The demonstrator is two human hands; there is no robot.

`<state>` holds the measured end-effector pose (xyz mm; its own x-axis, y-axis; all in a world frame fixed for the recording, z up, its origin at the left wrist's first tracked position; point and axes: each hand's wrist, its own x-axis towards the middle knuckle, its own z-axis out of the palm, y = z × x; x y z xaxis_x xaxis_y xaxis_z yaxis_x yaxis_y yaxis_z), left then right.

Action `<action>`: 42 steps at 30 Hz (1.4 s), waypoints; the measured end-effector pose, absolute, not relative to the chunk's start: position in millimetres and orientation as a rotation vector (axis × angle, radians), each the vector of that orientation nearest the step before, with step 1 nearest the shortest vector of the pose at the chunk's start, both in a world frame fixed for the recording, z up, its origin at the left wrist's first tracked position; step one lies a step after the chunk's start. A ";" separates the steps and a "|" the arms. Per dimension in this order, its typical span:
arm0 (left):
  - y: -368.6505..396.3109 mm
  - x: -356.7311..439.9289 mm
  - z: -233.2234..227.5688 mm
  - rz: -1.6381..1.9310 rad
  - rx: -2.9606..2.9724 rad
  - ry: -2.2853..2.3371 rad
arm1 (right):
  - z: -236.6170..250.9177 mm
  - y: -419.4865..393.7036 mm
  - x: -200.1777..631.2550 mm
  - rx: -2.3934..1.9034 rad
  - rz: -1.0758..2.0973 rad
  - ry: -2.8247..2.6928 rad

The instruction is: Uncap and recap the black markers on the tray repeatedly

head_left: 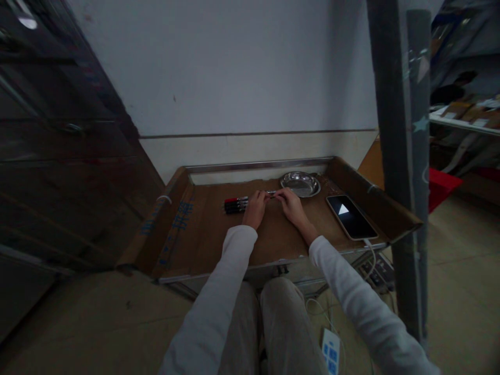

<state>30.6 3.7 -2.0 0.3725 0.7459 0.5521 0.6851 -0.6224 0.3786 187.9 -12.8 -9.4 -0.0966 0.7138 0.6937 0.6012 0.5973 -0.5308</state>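
My left hand (257, 204) and my right hand (289, 203) meet over the middle of the cardboard-lined table (211, 239), fingers closed. Between the fingertips lies a thin pen (271, 193), gripped from both sides; most of it is covered by the fingers. Just left of my left hand, several pens (234, 205) lie side by side, one with a red end and the others with black ends. Their right ends are partly hidden behind my left hand. A shiny round metal dish (300, 184) rests behind my right hand.
To the right a phone (351, 217) lies with a white cable (373, 258) running off the table's edge. Raised cardboard sides (371, 195) border the table. A wrapped grey post (408, 156) stands at the right; a power strip (331, 350) lies on the floor.
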 end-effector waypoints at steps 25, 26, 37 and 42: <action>13.4 61.9 -7.3 0.896 2.832 1.605 | -9.9 -16.5 187.5 -1.227 0.030 -1.652; 14.8 62.3 -7.5 0.877 2.845 1.597 | -8.9 -18.1 186.9 -1.224 0.037 -1.656; -0.2 28.5 25.5 0.846 2.886 1.336 | -7.8 -30.8 186.3 -1.222 0.024 -1.618; -1.8 25.8 33.2 0.925 2.839 1.344 | -7.3 -34.5 185.8 -1.260 -0.040 -1.656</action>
